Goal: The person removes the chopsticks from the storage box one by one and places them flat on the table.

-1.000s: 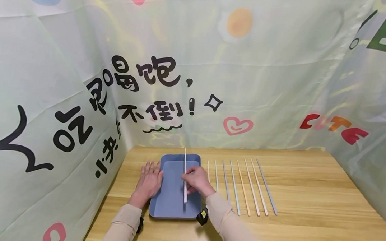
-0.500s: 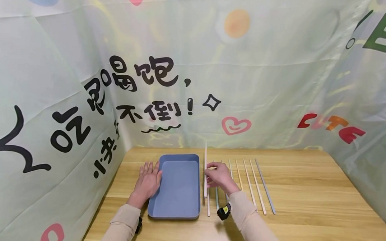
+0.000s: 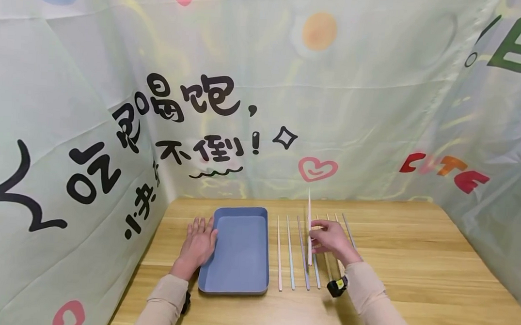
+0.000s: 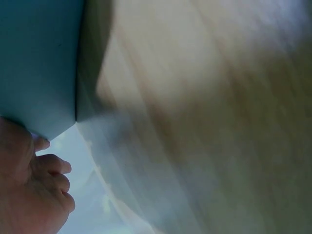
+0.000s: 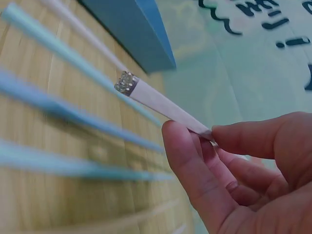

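Between its thumb and fingers, my right hand (image 3: 330,238) pinches a pale pinkish-white chopstick (image 5: 168,108), raised above the table. The held chopstick shows a patterned end in the right wrist view. Beneath and around that hand, several chopsticks lie side by side: a pink one (image 3: 279,260), a light blue one (image 3: 290,261), a purple-blue one (image 3: 302,261) and others partly hidden by the hand. My left hand (image 3: 197,247) rests with straight fingers against the left side of a blue rectangular tray (image 3: 266,274), whose bare floor shows.
The wooden table (image 3: 413,266) carries the tray on the left and the chopsticks to its right. A printed cloth (image 3: 376,114) hangs behind the table and along both sides.
My right hand has carried the pale chopstick rightward, from over the tray to over the row of chopsticks. The left hand stays at the tray's side.
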Available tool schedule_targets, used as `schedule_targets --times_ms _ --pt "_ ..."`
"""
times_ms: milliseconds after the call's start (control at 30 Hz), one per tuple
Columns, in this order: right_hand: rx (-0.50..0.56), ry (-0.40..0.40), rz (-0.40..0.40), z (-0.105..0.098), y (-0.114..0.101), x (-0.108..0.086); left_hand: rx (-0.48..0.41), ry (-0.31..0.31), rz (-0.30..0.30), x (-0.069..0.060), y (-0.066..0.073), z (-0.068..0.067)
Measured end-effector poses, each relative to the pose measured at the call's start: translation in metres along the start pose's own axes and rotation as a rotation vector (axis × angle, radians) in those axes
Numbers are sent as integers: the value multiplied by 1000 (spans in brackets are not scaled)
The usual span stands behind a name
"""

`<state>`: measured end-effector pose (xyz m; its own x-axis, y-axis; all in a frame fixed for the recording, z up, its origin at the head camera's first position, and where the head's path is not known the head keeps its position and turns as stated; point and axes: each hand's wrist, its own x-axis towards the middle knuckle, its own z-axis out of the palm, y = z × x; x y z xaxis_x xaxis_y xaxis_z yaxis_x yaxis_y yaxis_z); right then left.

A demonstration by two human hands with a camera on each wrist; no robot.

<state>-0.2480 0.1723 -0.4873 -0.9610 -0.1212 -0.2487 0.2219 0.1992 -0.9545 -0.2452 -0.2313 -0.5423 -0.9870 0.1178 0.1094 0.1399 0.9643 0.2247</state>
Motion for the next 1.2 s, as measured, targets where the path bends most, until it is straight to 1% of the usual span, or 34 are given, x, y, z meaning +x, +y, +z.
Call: schedule_targets --times_ms 133,267,400,533,667,767,933,1200 --pt "9 4 11 -20 4 -3 13 8 0 0 -2 -1" --pt "-10 17 25 -42 10 -7 4 20 6 -2 -2 0" --pt "-69 26 32 -70 18 -14 2 8 3 -3 -1 3" --pt "-152 28 38 -99 25 -20 -8 14 1 -3 0 3" --pt "-215 25 47 -120 31 -26 -15 23 2 -3 1 2" --pt "-238 31 65 -129 35 -29 -9 25 4 -2 1 0" --pt "-286 52 99 -134 42 -31 1 18 -2 -1 2 0" --pt "-366 76 88 -137 49 -33 -4 15 -9 -1 0 2"
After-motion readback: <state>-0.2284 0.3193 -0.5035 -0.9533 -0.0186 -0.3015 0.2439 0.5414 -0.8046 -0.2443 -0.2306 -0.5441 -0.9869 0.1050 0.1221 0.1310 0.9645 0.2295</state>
